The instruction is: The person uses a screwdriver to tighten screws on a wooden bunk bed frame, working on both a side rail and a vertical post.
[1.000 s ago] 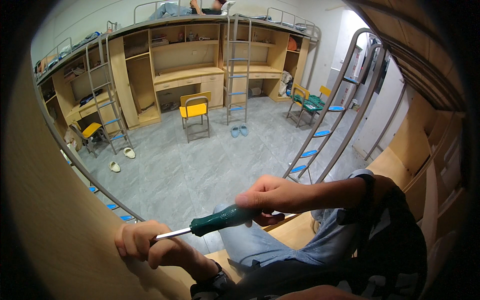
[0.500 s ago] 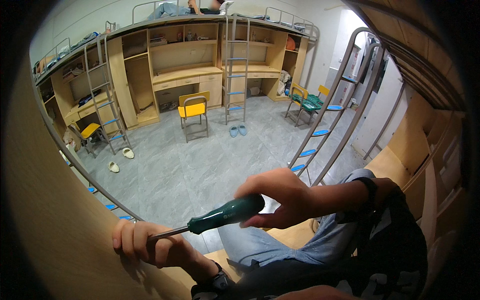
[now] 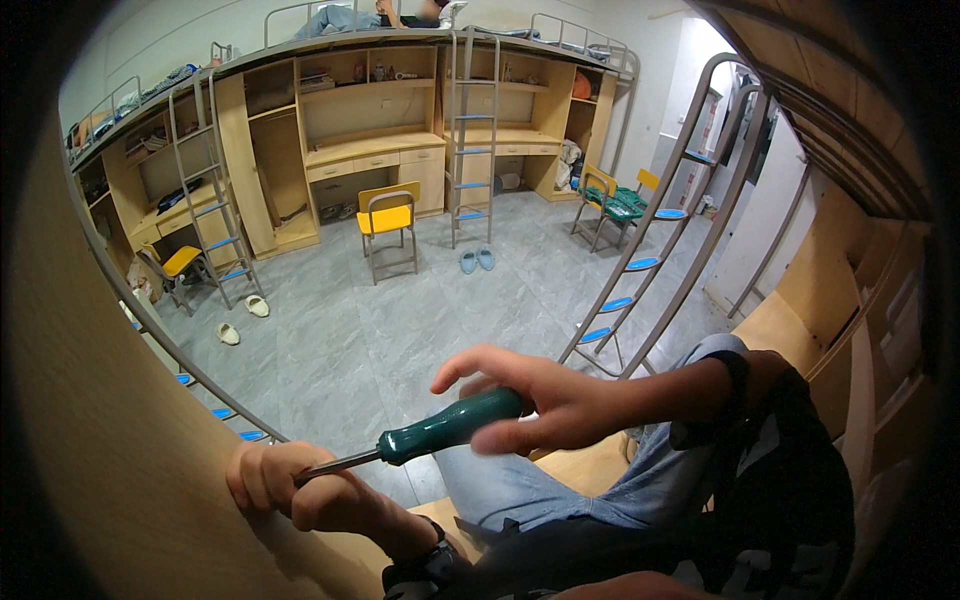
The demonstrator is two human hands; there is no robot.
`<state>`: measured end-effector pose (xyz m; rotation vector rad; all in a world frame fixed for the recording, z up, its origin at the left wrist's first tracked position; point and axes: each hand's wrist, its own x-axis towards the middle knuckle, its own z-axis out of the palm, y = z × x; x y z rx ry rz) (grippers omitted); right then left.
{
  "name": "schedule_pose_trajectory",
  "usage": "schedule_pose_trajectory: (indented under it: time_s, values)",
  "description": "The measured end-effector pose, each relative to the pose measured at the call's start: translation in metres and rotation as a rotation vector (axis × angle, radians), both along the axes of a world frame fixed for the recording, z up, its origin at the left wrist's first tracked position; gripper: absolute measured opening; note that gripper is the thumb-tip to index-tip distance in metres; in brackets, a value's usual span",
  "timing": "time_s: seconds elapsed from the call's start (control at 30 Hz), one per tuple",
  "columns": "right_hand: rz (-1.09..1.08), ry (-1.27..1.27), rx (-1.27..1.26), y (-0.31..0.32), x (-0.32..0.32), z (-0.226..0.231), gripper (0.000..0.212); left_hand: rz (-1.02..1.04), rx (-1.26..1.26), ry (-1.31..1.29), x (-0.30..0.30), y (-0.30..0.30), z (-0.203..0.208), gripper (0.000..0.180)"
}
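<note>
A screwdriver (image 3: 440, 432) with a dark green handle and a metal shaft slants across the lower middle, its shaft pointing left toward a wooden panel (image 3: 130, 400). My left hand (image 3: 300, 485) is closed round the shaft and rests against that panel; the tip is hidden behind its fingers. Loosely round the butt of the handle is my right hand (image 3: 560, 400), with the thumb along the near side, the index finger lifted off and other fingers partly behind the handle. Whether a screw sits at the tip cannot be seen.
My crossed legs in jeans (image 3: 560, 490) rest on a wooden surface. A metal ladder (image 3: 645, 264) with blue treads rises at the right. Across the tiled floor stand a yellow chair (image 3: 386, 218), blue slippers (image 3: 477, 261) and wooden desks (image 3: 375, 155) under bunks. Someone lies on a far bunk.
My right hand's fingers have loosened and spread on the handle, and the index finger has lifted. The left hand stays by the panel, its fingers curled a little tighter.
</note>
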<state>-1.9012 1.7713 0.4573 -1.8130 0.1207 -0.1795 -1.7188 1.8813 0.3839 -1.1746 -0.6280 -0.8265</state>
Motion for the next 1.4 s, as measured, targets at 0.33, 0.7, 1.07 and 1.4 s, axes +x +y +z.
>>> schedule_pose_trajectory:
  time_s: [0.33, 0.7, 1.07, 1.4]
  values:
    - [0.009, 0.253, 0.317, -0.004, -0.003, 0.000, 0.049, -0.080, -0.004, 0.057, -0.003, -0.001, 0.001, 0.019]
    - [-0.147, -0.192, -0.640, 0.005, -0.009, -0.003, 0.040, 0.011, 0.041, -0.070, -0.004, -0.003, -0.002, 0.025]
    - [-0.121, -0.254, -0.710, 0.006, -0.004, -0.001, 0.048, 0.055, 0.096, -0.036, -0.001, 0.000, -0.010, 0.019]
    - [-0.095, -0.326, -0.730, 0.002, -0.003, 0.004, 0.046, 0.075, 0.115, -0.061, 0.001, 0.001, -0.012, 0.024]
